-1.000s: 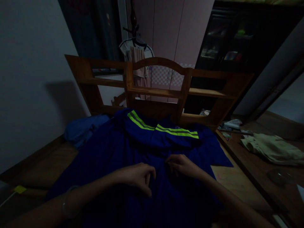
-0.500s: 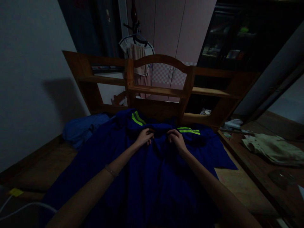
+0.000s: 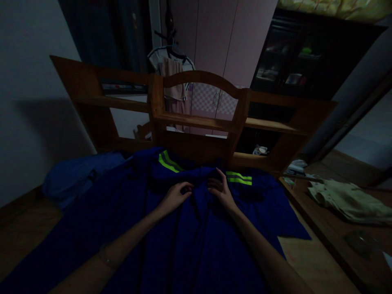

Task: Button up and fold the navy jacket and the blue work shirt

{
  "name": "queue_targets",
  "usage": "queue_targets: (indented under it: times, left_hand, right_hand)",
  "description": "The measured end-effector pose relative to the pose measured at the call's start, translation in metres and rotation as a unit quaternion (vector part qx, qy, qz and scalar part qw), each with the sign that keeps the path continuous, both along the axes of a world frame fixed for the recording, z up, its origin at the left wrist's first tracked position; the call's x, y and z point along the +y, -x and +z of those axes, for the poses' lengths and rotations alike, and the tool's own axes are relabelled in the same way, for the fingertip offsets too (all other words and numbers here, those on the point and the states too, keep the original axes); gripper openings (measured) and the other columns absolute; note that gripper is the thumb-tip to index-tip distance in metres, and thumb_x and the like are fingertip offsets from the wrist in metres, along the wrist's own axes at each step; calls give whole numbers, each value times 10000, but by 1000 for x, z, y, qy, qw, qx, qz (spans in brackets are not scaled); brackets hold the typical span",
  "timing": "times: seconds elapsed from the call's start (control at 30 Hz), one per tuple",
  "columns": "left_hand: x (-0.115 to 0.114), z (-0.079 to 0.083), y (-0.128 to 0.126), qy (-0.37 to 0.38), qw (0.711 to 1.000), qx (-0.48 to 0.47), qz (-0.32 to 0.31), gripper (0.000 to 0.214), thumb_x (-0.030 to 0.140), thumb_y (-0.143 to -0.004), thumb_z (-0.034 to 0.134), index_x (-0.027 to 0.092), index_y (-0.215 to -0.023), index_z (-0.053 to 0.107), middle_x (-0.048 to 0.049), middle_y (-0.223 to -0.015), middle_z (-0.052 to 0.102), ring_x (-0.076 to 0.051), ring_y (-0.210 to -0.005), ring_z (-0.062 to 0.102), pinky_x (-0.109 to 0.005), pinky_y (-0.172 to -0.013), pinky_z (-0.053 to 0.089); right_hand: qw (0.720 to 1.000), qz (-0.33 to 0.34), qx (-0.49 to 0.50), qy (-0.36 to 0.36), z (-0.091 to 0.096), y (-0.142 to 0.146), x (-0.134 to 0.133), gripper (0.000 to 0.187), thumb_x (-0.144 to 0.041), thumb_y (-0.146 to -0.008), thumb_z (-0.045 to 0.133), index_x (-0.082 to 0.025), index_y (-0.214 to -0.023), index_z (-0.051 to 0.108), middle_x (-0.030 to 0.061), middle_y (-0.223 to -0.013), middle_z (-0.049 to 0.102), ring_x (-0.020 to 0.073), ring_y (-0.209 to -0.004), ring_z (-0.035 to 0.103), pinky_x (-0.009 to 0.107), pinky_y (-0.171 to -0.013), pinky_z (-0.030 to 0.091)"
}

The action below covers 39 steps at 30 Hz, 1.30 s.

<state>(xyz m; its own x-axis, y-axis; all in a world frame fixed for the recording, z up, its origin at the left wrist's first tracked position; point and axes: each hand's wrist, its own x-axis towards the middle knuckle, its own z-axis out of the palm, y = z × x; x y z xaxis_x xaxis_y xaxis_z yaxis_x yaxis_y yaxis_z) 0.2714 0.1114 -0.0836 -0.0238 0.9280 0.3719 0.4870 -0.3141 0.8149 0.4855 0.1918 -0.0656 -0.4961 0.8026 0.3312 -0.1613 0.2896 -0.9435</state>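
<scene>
A dark blue work jacket (image 3: 171, 245) with yellow-green and grey stripes at both shoulders lies spread on the wooden bed boards, its collar toward the headboard. Just below the collar, my left hand (image 3: 175, 197) has its thumb and forefinger curled together on the cloth at the front; the fingertips are partly in shadow. My right hand (image 3: 223, 193) is at the other side of the front opening, fingers apart, its forefinger stretched up to the collar edge and its thumb over the cloth. A bracelet rings my left forearm.
The wooden headboard (image 3: 196, 120) with open shelves stands behind the jacket. Lighter blue cloth (image 3: 79, 173) is bunched against the left wall. Pale folded cloth (image 3: 346, 200) and a glass dish (image 3: 363, 241) lie on the brown surface at right. Bare bed board (image 3: 306, 261) shows beside the sleeve.
Both hands have come down a little from the collar edge, and my right fingers have spread. The collar lies flatter. The camera view has shifted slightly.
</scene>
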Motion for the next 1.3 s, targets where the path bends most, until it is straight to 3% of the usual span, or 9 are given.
queue_targets:
  times: [0.1,0.23,0.4,0.5,0.6,0.73,0.83,1.07,1.3]
  left_hand:
    - [-4,2,-3,5,999,12,-40,237,264,-803,551,201,-1012,643,-39,-1048,645,-180,-943,588,-267,-780,449]
    - [-7,-2,-7,4,998,62,26,249,262,-749,614,186,-986,600,-47,-1005,638,-190,-897,583,-287,-772,446]
    - [-6,-9,-13,-12,990,112,80,144,275,-788,576,180,-893,602,-54,-915,639,-206,-916,580,-311,-830,424]
    - [-5,-9,-15,-6,992,93,89,232,376,-839,519,177,-854,638,-63,-884,656,-212,-891,593,-309,-819,422]
    - [-3,-7,-14,11,999,11,44,305,377,-882,435,173,-856,661,-58,-898,672,-197,-905,603,-294,-847,416]
    - [-1,-4,-11,37,990,-132,-38,330,284,-865,454,152,-1140,582,-54,-921,678,-172,-902,613,-285,-858,428]
    - [1,-6,-11,32,981,-185,-47,397,268,-821,539,141,-1197,526,-76,-954,673,-180,-930,616,-295,-852,442]
    - [0,-12,-11,48,976,-213,-23,257,293,-772,616,124,-961,576,-97,-919,683,-201,-893,637,-314,-838,455]
    - [-11,1,-16,79,978,-167,-101,384,285,-824,552,158,-1186,555,-64,-1013,655,-188,-985,589,-307,-902,408]
  right_hand:
    - [999,-18,-8,-35,-2,3,-4,606,-229,-718,680,-312,-1237,377,49,-1218,535,184,-1054,558,382,-914,443]
    - [969,-52,-135,-199,6,5,-22,149,-314,-800,622,-220,-906,574,62,-1267,504,223,-1215,444,377,-990,369]
    - [909,18,-268,-319,16,9,-54,136,-315,-881,522,-235,-951,607,37,-1024,605,155,-901,591,276,-798,442]
    - [881,-52,-330,-335,11,12,-61,295,-381,-803,615,-239,-1056,568,47,-990,597,171,-804,586,276,-684,431]
    - [898,-89,-331,-277,1,13,-54,321,-313,-773,621,-226,-1068,531,22,-847,603,163,-705,576,272,-622,406]
    - [977,6,-211,-29,-7,10,-33,295,-284,-751,612,-212,-1017,509,-23,-712,573,118,-534,529,244,-510,394]
    - [985,65,-123,98,-3,7,-23,363,-285,-689,677,-197,-997,506,-43,-656,550,96,-482,481,233,-476,387]
    - [977,123,-82,152,4,2,-24,411,-240,-664,704,-190,-1033,528,-44,-653,560,78,-498,457,214,-482,356]
    - [969,138,-92,182,7,-1,-22,406,-220,-678,627,-190,-1078,570,-22,-708,549,88,-548,471,221,-520,380]
